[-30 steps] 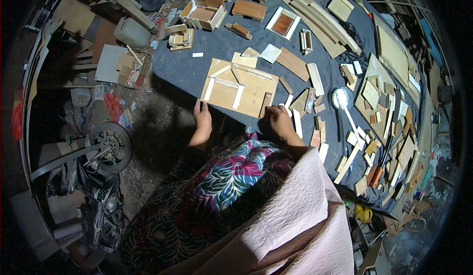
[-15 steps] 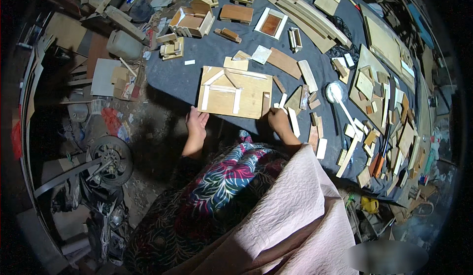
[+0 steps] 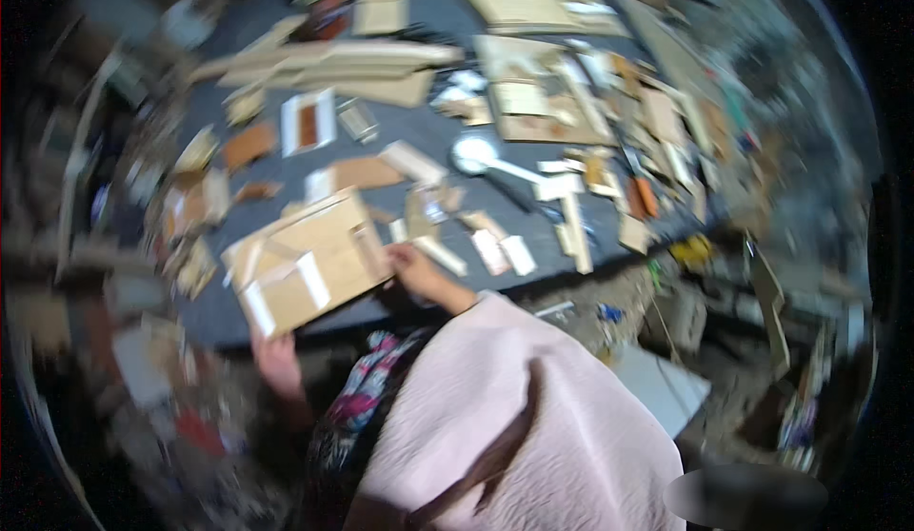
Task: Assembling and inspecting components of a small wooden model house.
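A flat wooden panel (image 3: pixel 333 225) lies near the front edge of the dark-covered table, carrying white strips (image 3: pixel 312 280) and slanted wood strips laid out like a house front. Beside its right end sits a small brown wood block (image 3: pixel 366 243). My right hand (image 3: pixel 419 272) grips the panel's right edge with curled fingers. At the near left corner of the panel is my left hand (image 3: pixel 278 364), touching the edge; motion blur smears its fingers and part of them is hidden. Scattered wood offcuts (image 3: pixel 500 245) lie to the right of my right hand.
Small wooden furniture pieces (image 3: pixel 198 198) stand at the left. Long planks (image 3: pixel 352 58) lie across the back. A bright white round lamp (image 3: pixel 473 154) is at centre, and an orange-handled tool (image 3: pixel 647 198) rests among wood scraps at the right. Clutter covers the floor.
The view has swung to the right and blurred, so the table sits farther left. The panel appears turned in view, its left end nearer me. Both hands stay at its edges.
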`<control>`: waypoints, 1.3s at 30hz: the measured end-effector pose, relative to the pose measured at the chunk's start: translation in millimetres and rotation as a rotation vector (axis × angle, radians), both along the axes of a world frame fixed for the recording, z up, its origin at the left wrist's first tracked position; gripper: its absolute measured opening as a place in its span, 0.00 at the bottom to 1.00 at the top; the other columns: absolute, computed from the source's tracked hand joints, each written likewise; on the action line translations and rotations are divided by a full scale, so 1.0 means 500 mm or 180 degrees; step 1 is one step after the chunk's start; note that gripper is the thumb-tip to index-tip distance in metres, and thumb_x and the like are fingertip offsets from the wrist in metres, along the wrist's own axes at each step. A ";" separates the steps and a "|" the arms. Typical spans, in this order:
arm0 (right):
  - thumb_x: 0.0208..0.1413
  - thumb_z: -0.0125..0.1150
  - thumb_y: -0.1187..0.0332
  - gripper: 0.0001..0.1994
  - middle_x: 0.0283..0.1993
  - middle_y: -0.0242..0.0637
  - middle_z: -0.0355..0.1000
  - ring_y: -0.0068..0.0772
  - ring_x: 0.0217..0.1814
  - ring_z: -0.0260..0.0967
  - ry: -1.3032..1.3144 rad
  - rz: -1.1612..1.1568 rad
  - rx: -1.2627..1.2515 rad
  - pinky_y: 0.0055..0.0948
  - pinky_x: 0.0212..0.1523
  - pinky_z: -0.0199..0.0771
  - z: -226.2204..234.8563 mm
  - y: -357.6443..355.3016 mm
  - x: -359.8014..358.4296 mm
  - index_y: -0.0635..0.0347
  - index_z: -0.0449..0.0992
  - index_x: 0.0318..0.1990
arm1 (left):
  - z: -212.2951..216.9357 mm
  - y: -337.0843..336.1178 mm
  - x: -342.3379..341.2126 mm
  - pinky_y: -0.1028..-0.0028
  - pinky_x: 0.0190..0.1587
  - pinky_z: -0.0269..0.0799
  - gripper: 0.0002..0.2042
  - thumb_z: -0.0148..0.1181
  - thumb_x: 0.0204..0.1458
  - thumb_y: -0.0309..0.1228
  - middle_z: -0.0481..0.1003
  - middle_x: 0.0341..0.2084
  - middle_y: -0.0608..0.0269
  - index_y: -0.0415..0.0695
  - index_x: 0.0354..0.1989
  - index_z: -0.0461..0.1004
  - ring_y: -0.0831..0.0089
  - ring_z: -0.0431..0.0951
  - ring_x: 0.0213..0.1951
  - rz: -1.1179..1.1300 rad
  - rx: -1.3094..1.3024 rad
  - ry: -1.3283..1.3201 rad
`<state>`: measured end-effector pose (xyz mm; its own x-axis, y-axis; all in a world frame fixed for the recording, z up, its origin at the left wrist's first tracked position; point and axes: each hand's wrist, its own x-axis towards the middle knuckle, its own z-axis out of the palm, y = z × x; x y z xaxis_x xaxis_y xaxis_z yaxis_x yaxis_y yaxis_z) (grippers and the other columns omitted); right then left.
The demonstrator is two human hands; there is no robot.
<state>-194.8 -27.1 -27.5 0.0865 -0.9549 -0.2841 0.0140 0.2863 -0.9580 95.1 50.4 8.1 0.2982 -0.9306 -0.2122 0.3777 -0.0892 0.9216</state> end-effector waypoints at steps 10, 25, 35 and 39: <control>0.54 0.42 0.72 0.14 0.39 0.39 0.65 0.27 0.35 0.67 -0.0932 -0.1378 -0.0504 0.24 0.30 0.73 0.252 0.123 -0.221 0.66 0.61 0.47 | 0.172 -0.177 -0.223 0.67 0.51 0.58 0.22 0.41 0.54 0.37 0.59 0.51 0.57 0.42 0.55 0.51 0.65 0.60 0.52 -0.1428 -0.0521 0.0826; 0.52 0.45 0.73 0.13 0.36 0.41 0.68 0.28 0.33 0.69 -0.1644 -0.1889 -0.0290 0.26 0.29 0.75 0.159 0.318 -0.646 0.70 0.63 0.45 | 0.172 -0.031 -0.740 0.61 0.49 0.63 0.18 0.39 0.55 0.35 0.63 0.47 0.53 0.40 0.52 0.52 0.58 0.67 0.46 -0.2138 0.0157 0.1265; 0.52 0.44 0.75 0.12 0.34 0.41 0.69 0.27 0.32 0.69 -0.1714 -0.1047 0.0375 0.23 0.29 0.74 0.059 0.400 -0.911 0.71 0.62 0.44 | 0.165 0.111 -0.954 0.67 0.47 0.65 0.17 0.43 0.53 0.31 0.66 0.43 0.54 0.40 0.51 0.55 0.64 0.69 0.44 -0.1990 0.0689 0.0894; 0.51 0.44 0.75 0.13 0.34 0.41 0.69 0.28 0.31 0.69 -0.1794 -0.0893 0.0399 0.23 0.29 0.74 0.055 0.399 -0.917 0.70 0.61 0.44 | 0.160 0.135 -0.952 0.68 0.47 0.66 0.17 0.44 0.53 0.29 0.66 0.43 0.54 0.40 0.50 0.55 0.65 0.70 0.44 -0.1849 0.0731 0.0675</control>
